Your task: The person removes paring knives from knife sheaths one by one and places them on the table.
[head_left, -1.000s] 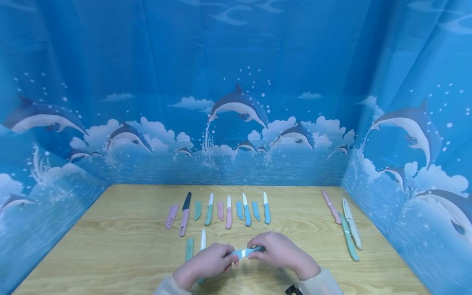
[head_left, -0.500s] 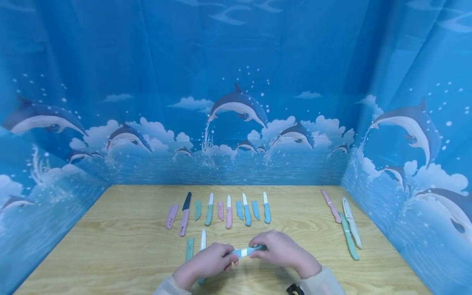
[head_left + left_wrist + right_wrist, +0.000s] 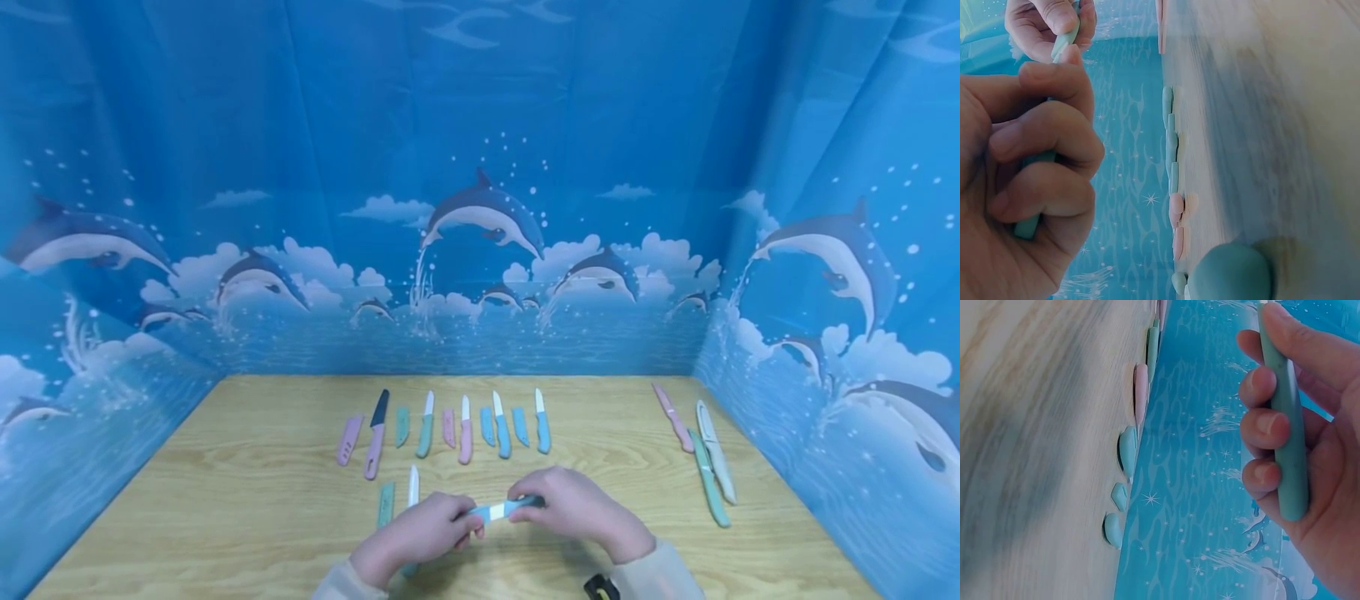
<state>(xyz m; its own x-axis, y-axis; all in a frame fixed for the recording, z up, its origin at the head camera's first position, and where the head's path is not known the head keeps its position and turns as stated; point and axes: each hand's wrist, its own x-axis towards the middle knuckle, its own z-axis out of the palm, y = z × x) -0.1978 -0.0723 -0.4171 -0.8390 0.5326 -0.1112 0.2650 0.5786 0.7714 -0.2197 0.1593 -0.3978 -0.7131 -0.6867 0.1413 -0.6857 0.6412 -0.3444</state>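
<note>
A small blue knife (image 3: 504,509) is held just above the near part of the wooden tabletop (image 3: 225,500), between the two hands. The left hand (image 3: 420,533) is closed in a firm grip around one end, fingers curled around it. The right hand (image 3: 577,510) is gripping the other end, the fingers (image 3: 1260,428) wrapped over it. A white part is seen at the middle of the knife. Behind the hands, a row of coloured knives and sheaths (image 3: 450,425) is laid. Three more knives (image 3: 705,458) are placed at the right side.
</note>
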